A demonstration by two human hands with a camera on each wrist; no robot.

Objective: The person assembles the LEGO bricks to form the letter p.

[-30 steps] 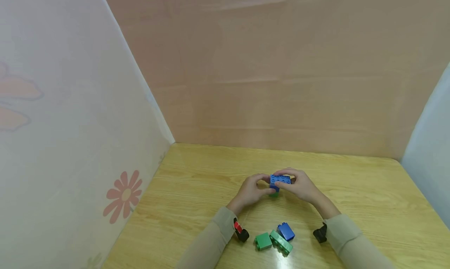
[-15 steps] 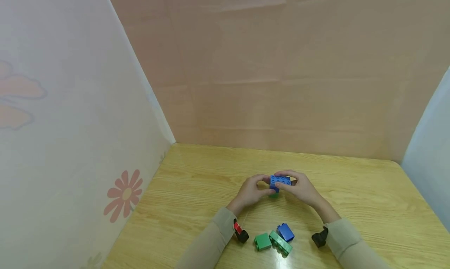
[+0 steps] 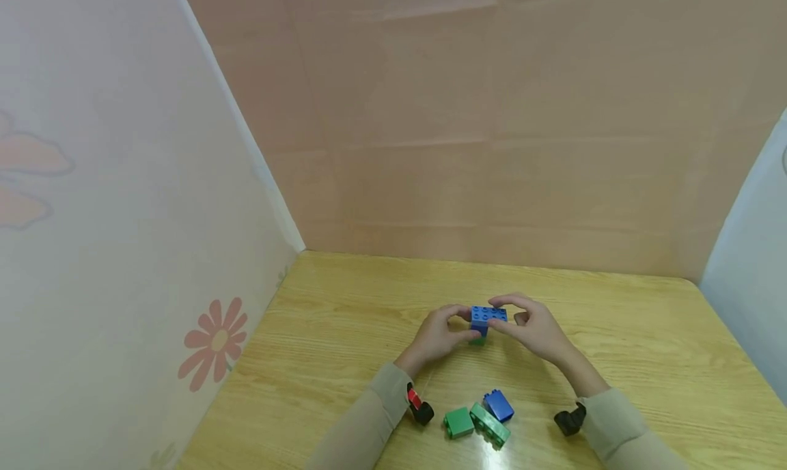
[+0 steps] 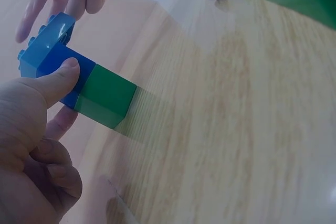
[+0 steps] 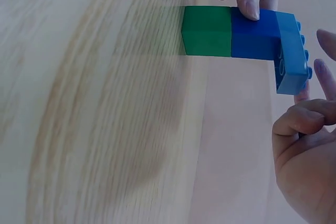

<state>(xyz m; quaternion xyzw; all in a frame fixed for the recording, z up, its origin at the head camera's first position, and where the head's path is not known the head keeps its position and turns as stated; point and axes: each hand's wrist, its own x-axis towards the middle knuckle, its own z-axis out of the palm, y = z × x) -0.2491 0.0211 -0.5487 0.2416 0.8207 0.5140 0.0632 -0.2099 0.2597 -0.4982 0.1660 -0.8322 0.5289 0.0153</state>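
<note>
A small stack of toy building bricks stands on the wooden table. Its bottom brick is green (image 4: 107,95), a dark blue brick (image 5: 254,38) sits in the middle, and a longer lighter blue brick (image 3: 488,313) lies across the top, overhanging to the right. My left hand (image 3: 435,335) pinches the dark blue middle brick between thumb and finger. My right hand (image 3: 536,330) is just right of the top brick, thumb and index finger spread around its end. In the right wrist view those fingertips (image 5: 324,72) appear apart from the studs.
Nearer me on the table (image 3: 344,388) lie a loose green brick (image 3: 459,423), a long narrow green brick (image 3: 490,425) and a blue brick (image 3: 498,406). A tan backdrop (image 3: 430,183) closes the far side, and a flowered white panel (image 3: 123,251) stands at the left.
My right hand has drawn slightly right, off the top brick, uncovering more of its studs. My left hand and the stack stay in place, as do the loose bricks.
</note>
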